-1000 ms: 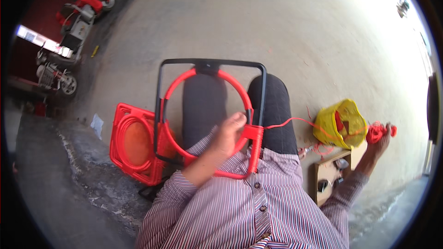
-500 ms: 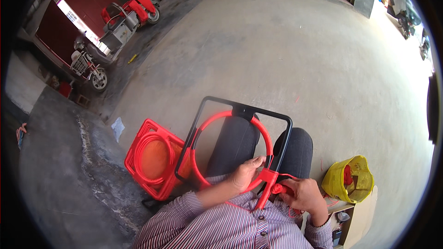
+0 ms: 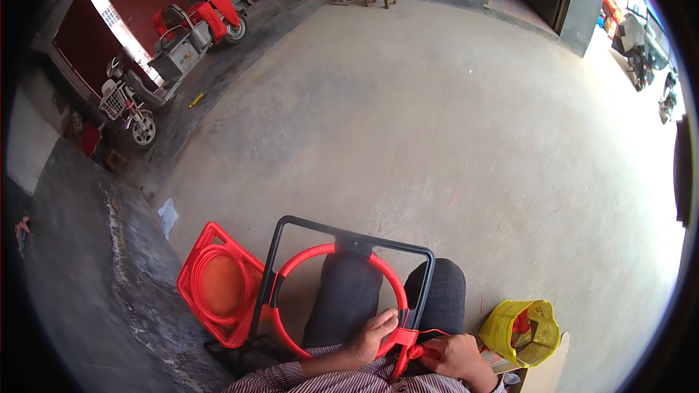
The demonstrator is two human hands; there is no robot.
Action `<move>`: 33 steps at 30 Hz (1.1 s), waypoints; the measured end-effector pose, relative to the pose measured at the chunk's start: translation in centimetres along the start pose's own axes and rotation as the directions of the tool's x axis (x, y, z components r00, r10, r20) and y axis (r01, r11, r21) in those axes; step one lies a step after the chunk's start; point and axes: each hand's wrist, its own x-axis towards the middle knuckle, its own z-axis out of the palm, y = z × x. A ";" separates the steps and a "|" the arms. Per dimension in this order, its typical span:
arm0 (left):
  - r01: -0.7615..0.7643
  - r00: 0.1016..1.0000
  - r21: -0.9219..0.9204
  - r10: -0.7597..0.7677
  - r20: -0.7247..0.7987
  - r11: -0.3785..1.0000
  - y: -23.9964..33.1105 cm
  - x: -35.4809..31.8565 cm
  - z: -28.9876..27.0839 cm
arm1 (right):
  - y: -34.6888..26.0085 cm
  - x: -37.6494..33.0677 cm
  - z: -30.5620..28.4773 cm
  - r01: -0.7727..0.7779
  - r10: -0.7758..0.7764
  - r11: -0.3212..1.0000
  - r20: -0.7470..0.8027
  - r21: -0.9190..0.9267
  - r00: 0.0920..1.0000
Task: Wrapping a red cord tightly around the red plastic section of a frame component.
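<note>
2 hands, near but apart: left hand (image 3: 373, 340) clamped on the red ring's (image 3: 397, 285) lower-right edge, right hand (image 3: 457, 356) gripping red cord (image 3: 416, 352); floor (image 3: 408, 131) spreads broadly beyond the black frame (image 3: 378, 239).

Hands (image 3: 373, 339) at red-and-black frame (image 3: 352, 241)
</note>
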 end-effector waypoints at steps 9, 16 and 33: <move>-0.083 0.995 -0.074 0.087 0.052 0.994 -1.1 -1.2 -2.6 | -1.8 -0.5 2.1 0.070 -0.073 0.996 -0.041 -0.059 0.997; -0.030 0.916 -0.222 0.115 0.384 0.975 -0.2 -1.6 -3.4 | -3.8 -0.4 3.6 -0.007 -0.030 0.987 -0.227 -0.160 0.973; -0.002 0.983 -0.108 0.022 0.182 0.994 -0.3 -1.8 -3.0 | -4.2 2.9 4.2 -0.069 0.070 0.998 -0.236 0.014 0.969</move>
